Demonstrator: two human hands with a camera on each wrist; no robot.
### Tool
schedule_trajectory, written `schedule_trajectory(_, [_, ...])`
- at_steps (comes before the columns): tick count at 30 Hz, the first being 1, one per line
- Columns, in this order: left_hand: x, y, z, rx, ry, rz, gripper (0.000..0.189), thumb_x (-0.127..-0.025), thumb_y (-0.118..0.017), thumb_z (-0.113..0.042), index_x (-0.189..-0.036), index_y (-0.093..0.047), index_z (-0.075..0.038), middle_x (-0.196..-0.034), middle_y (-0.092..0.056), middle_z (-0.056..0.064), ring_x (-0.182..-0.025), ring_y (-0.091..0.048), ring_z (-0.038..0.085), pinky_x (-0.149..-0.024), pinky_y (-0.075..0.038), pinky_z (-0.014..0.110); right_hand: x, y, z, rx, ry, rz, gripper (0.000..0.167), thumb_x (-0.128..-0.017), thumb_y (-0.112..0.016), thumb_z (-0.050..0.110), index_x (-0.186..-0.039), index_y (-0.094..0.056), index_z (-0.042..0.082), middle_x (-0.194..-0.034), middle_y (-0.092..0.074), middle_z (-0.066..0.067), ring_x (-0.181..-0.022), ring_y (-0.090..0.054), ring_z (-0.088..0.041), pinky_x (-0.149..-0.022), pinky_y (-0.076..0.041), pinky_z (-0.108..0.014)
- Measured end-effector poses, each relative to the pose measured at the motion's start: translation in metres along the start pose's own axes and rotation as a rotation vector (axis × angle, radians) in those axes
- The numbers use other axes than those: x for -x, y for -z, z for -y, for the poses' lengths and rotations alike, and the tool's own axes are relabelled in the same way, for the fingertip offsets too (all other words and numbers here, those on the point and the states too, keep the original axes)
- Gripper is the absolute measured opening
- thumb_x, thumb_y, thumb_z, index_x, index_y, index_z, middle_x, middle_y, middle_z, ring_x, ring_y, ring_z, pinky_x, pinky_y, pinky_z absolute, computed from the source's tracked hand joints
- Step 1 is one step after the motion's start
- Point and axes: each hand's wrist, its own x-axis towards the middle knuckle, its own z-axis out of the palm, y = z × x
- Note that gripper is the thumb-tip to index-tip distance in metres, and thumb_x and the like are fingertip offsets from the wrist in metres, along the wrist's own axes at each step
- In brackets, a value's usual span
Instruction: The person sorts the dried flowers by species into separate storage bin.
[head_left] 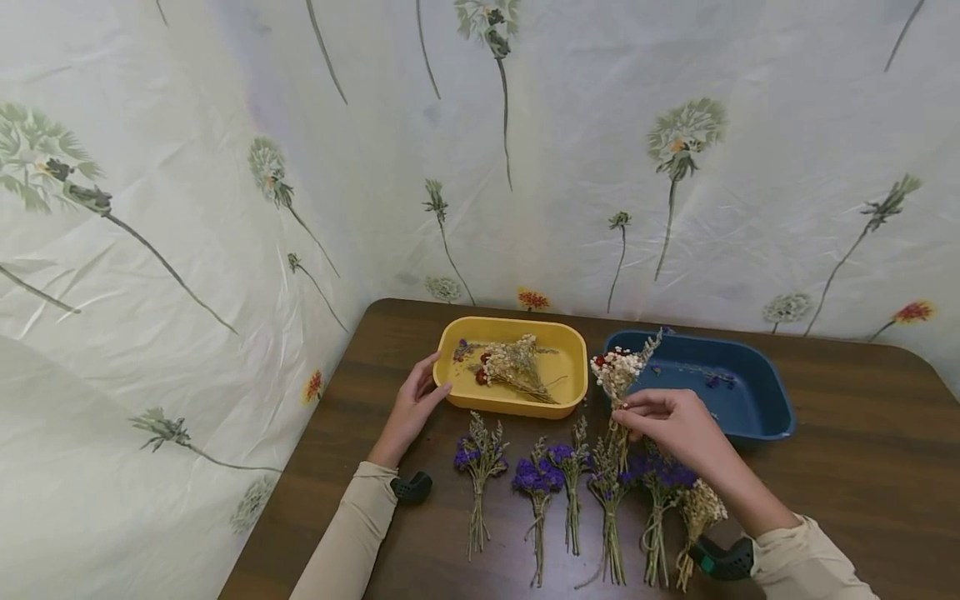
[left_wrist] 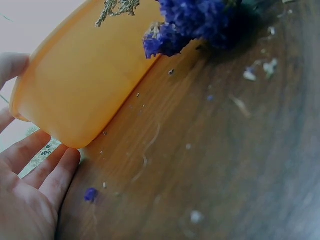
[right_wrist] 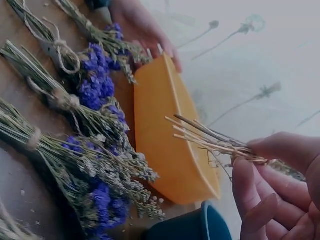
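My right hand (head_left: 671, 421) pinches the stems of a small dried flower bunch (head_left: 617, 371) between thumb and fingers. White and red blooms top this bunch, and it stands upright over the near left corner of the blue tub (head_left: 750, 387). In the right wrist view its cut stems (right_wrist: 200, 137) stick out past the fingertips. My left hand (head_left: 412, 408) grips the left end of the yellow tub (head_left: 517, 407), thumb at the near rim and fingers along the side. Inside that tub lies another dried bunch (head_left: 517, 362) with cream and red blooms.
Several tied bunches lie in a row before the tubs, among them a purple bunch (head_left: 538, 479) and a cream bunch (head_left: 701, 508). Loose purple sprigs (head_left: 716, 379) lie in the blue tub. Crumbs dot the brown table (left_wrist: 225, 165). A flower-printed curtain (head_left: 555, 208) hangs behind.
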Motion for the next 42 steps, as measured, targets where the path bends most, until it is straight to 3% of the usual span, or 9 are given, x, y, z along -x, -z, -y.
schedule_trajectory(9, [0.0, 0.0, 0.002, -0.002, -0.004, 0.0, 0.06, -0.103, -0.066, -0.027, -0.158, -0.042, -0.02, -0.166, -0.037, 0.007, -0.152, -0.04, 0.032, -0.123, -0.034, 0.056, -0.021, 0.006, 0.006, 0.037, 0.068, 0.04, 0.049, -0.098, -0.072, 0.036, -0.129, -0.068, -0.001, -0.099, -0.08, -0.012, -0.077, -0.07, -0.011, -0.058, -0.055, -0.034])
schedule_trajectory(14, [-0.001, 0.0, 0.002, -0.006, -0.011, -0.003, 0.059, -0.103, -0.066, -0.026, -0.158, -0.042, -0.02, -0.166, -0.038, 0.007, -0.152, -0.04, 0.031, -0.122, -0.037, 0.055, -0.035, 0.011, 0.01, 0.07, 0.108, 0.083, 0.046, -0.098, -0.073, 0.034, -0.128, -0.07, -0.002, -0.099, -0.08, -0.012, -0.08, -0.072, -0.019, -0.058, -0.058, -0.037])
schedule_trajectory(20, [-0.001, 0.001, 0.003, -0.005, -0.006, -0.009, 0.057, -0.103, -0.065, -0.022, -0.156, -0.044, -0.019, -0.161, -0.045, 0.007, -0.149, -0.045, 0.028, -0.122, -0.037, 0.053, -0.054, 0.013, 0.015, 0.081, 0.086, 0.14, 0.041, -0.096, -0.074, 0.032, -0.121, -0.075, 0.0, -0.09, -0.08, -0.01, -0.066, -0.069, -0.023, -0.058, -0.057, -0.037])
schedule_trajectory(28, [-0.001, 0.001, 0.002, -0.007, 0.004, -0.005, 0.058, -0.103, -0.066, -0.028, -0.157, -0.044, -0.023, -0.163, -0.043, 0.004, -0.149, -0.044, 0.027, -0.122, -0.038, 0.052, -0.082, 0.01, 0.023, 0.103, 0.077, 0.21, 0.04, -0.095, -0.076, 0.032, -0.121, -0.076, 0.001, -0.095, -0.08, -0.009, -0.08, -0.072, -0.018, -0.064, -0.06, -0.036])
schedule_trajectory(33, [-0.001, 0.002, 0.004, -0.007, -0.002, -0.002, 0.057, -0.104, -0.064, -0.023, -0.157, -0.043, -0.022, -0.163, -0.042, 0.005, -0.15, -0.043, 0.029, -0.122, -0.037, 0.055, -0.1, 0.004, 0.028, 0.093, 0.086, 0.248, 0.036, -0.094, -0.076, 0.028, -0.118, -0.077, 0.001, -0.101, -0.08, -0.011, -0.082, -0.073, -0.017, -0.07, -0.062, -0.036])
schedule_trajectory(38, [-0.001, 0.003, 0.004, -0.009, -0.003, 0.002, 0.058, -0.104, -0.064, -0.023, -0.157, -0.042, -0.024, -0.164, -0.041, 0.006, -0.15, -0.043, 0.029, -0.121, -0.038, 0.055, -0.117, -0.005, 0.033, 0.108, 0.064, 0.25, 0.031, -0.093, -0.078, 0.024, -0.114, -0.078, 0.001, -0.1, -0.08, -0.012, -0.079, -0.074, -0.016, -0.075, -0.064, -0.04])
schedule_trajectory(42, [-0.001, 0.002, 0.003, -0.015, -0.005, 0.005, 0.058, -0.104, -0.065, -0.024, -0.157, -0.043, -0.024, -0.163, -0.042, 0.006, -0.15, -0.043, 0.029, -0.122, -0.037, 0.055, -0.126, -0.009, 0.038, 0.162, 0.038, 0.229, 0.028, -0.092, -0.078, 0.022, -0.111, -0.079, 0.0, -0.089, -0.08, -0.01, -0.072, -0.073, -0.014, -0.071, -0.064, -0.038])
